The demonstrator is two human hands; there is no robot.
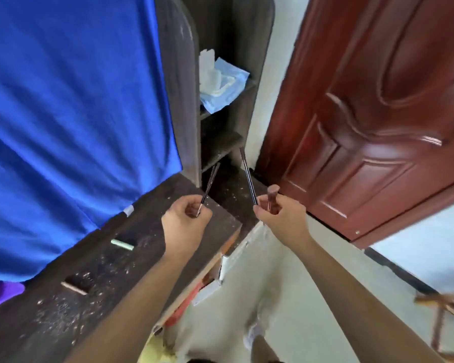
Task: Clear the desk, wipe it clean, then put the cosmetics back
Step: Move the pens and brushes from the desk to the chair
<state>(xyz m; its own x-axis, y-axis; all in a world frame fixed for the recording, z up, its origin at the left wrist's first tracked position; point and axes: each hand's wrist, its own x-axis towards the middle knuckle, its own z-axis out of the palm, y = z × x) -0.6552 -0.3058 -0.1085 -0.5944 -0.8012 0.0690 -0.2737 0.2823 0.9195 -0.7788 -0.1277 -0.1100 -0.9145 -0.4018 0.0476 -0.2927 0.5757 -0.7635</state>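
Observation:
My left hand (185, 223) grips a thin dark makeup brush (210, 182) that points up toward the shelf unit. In my right hand (278, 211) I hold a second slim dark brush (248, 176) and a short brown-headed brush (271, 196). Both hands hover over the right end of the dark, dusty desk (95, 284). A pale green tube (122, 244) and a small dark compact with a pink edge (76, 284) lie on the desktop.
A blue cloth (71, 113) hangs behind the desk. The dark shelf unit (220, 142) holds a blue tissue pack (222, 86). A reddish-brown door (372, 113) stands at right, with white floor (273, 297) below. A wooden stool (446, 310) sits at far right.

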